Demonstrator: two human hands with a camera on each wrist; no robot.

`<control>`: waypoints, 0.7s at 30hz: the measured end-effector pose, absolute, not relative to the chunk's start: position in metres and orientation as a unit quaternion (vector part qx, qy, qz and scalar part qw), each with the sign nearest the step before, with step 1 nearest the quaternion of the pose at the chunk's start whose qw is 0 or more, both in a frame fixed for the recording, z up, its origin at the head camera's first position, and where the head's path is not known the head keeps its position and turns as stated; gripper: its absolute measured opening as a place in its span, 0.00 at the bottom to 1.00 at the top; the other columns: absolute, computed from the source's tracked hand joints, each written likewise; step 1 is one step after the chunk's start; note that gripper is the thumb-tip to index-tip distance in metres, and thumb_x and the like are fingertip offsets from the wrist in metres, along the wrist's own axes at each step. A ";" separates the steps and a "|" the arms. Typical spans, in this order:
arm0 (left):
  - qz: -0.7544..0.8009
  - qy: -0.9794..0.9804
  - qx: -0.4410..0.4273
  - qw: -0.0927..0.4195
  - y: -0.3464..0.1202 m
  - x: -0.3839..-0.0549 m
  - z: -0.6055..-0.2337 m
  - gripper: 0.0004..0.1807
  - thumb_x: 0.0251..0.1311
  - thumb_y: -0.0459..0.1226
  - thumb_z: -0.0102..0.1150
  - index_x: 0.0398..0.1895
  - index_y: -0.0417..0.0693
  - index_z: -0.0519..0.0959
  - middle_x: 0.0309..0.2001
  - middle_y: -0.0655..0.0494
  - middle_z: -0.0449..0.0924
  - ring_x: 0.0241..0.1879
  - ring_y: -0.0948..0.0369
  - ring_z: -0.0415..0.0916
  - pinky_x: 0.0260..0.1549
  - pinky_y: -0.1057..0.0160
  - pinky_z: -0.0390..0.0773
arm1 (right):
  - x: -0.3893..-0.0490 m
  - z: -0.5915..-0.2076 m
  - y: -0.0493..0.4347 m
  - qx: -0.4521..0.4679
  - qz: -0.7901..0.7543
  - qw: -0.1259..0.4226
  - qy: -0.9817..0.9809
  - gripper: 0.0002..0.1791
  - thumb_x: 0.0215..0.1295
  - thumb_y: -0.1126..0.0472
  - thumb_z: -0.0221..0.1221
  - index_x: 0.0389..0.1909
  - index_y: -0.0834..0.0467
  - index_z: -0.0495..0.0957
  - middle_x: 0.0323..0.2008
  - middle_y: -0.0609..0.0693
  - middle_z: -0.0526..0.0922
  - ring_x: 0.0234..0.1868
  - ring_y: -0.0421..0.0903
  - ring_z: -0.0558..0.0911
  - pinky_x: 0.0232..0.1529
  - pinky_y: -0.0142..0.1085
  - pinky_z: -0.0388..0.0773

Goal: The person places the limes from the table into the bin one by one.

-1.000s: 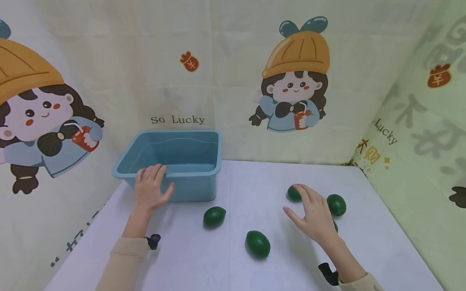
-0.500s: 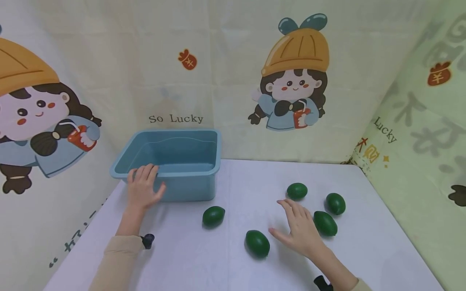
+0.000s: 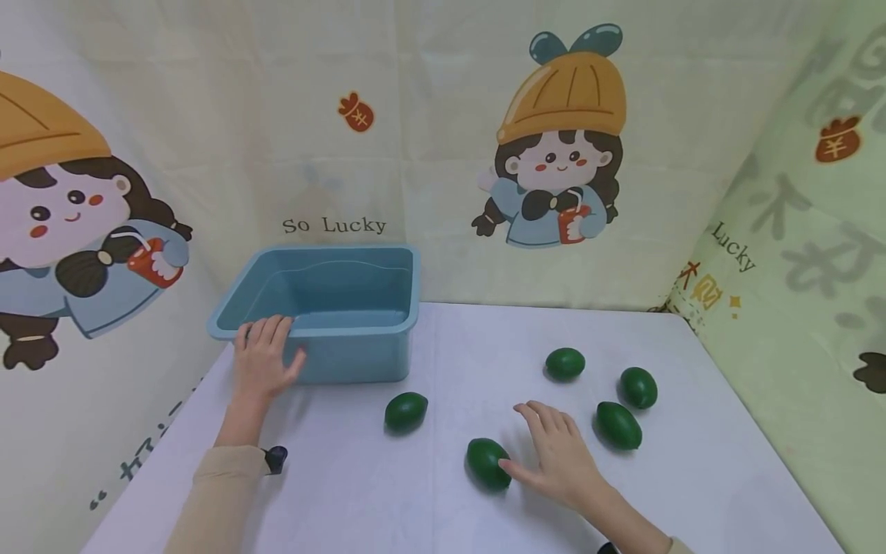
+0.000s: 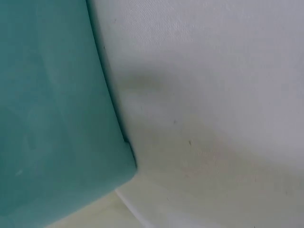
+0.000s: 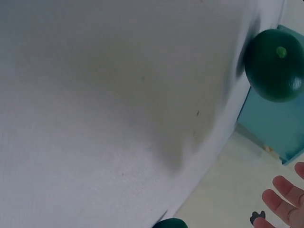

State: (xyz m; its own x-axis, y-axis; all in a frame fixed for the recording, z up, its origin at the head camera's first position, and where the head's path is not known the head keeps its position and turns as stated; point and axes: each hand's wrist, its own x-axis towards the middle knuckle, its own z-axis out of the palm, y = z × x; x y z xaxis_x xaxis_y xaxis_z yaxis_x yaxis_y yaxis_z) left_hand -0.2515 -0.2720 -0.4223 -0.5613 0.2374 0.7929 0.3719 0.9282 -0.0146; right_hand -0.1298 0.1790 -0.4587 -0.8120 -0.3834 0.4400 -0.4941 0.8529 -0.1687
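Note:
A blue plastic bin (image 3: 360,358) stands at the back left of the table. My left hand (image 3: 263,365) is at its front rim, fingertips over the edge and thumb spread out to the side. Near the front middle lies a dark green lime (image 3: 487,464). My right hand (image 3: 559,454) hovers just right of it, fingers spread, thumb overlapping its edge in the head view; whether they touch I cannot tell. That hand's fingers (image 5: 285,197) hold nothing in the right wrist view, where a lime (image 5: 275,66) shows above them.
Another lime (image 3: 406,412) lies in front of the bin. Right of my right hand are three more limes, a far one (image 3: 564,364), a right one (image 3: 638,387) and a nearer one (image 3: 618,425). A printed cloth wall (image 3: 443,192) rises behind the white table (image 3: 699,462).
My right hand has moved left and nearer, from beside the right-hand limes to the front middle one. My left hand has shifted slightly left along the bin's rim.

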 end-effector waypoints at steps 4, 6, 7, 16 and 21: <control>-0.074 -0.875 -0.176 0.445 -0.276 -0.252 -0.423 0.28 0.50 0.48 0.40 0.46 0.34 0.71 0.44 0.38 0.71 0.45 0.43 0.64 0.49 0.43 0.56 | -0.128 -0.463 0.177 0.235 0.131 0.187 -0.945 0.41 0.46 0.34 0.58 0.56 0.56 0.64 0.51 0.53 0.70 0.53 0.52 0.70 0.52 0.50 0.63; -0.076 -0.877 -0.177 0.440 -0.278 -0.252 -0.423 0.28 0.49 0.47 0.41 0.46 0.34 0.70 0.44 0.38 0.71 0.46 0.43 0.64 0.50 0.43 0.55 | -0.128 -0.465 0.176 0.236 0.127 0.182 -0.946 0.41 0.46 0.33 0.57 0.56 0.56 0.64 0.50 0.52 0.70 0.52 0.52 0.70 0.51 0.50 0.64; -0.077 -0.880 -0.176 0.434 -0.278 -0.252 -0.424 0.28 0.49 0.46 0.41 0.46 0.34 0.70 0.44 0.37 0.71 0.46 0.43 0.64 0.50 0.43 0.55 | -0.127 -0.466 0.175 0.237 0.122 0.182 -0.946 0.41 0.46 0.33 0.57 0.55 0.56 0.64 0.50 0.52 0.70 0.52 0.51 0.70 0.51 0.50 0.64; -0.086 -0.901 -0.166 0.391 -0.280 -0.250 -0.426 0.28 0.57 0.49 0.33 0.46 0.34 0.70 0.45 0.37 0.70 0.48 0.42 0.62 0.52 0.43 0.52 | -0.126 -0.474 0.172 0.253 0.110 0.193 -0.942 0.39 0.46 0.32 0.56 0.52 0.56 0.66 0.47 0.51 0.71 0.48 0.52 0.72 0.47 0.49 0.66; -0.084 -0.897 -0.164 0.402 -0.281 -0.252 -0.429 0.33 0.63 0.54 0.24 0.45 0.34 0.69 0.43 0.38 0.70 0.47 0.43 0.62 0.51 0.43 0.52 | -0.125 -0.476 0.171 0.251 0.102 0.178 -0.946 0.39 0.46 0.31 0.55 0.52 0.56 0.66 0.47 0.51 0.71 0.48 0.52 0.73 0.49 0.49 0.65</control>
State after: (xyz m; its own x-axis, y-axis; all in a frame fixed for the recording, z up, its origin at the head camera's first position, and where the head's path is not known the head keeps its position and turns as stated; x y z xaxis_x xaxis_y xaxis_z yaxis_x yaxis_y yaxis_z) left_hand -0.2517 -0.2808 -0.4285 -0.6229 0.2262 0.7488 0.3618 0.9321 0.0194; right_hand -0.1254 0.1712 -0.4762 -0.8108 -0.4376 0.3888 -0.5106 0.8535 -0.1040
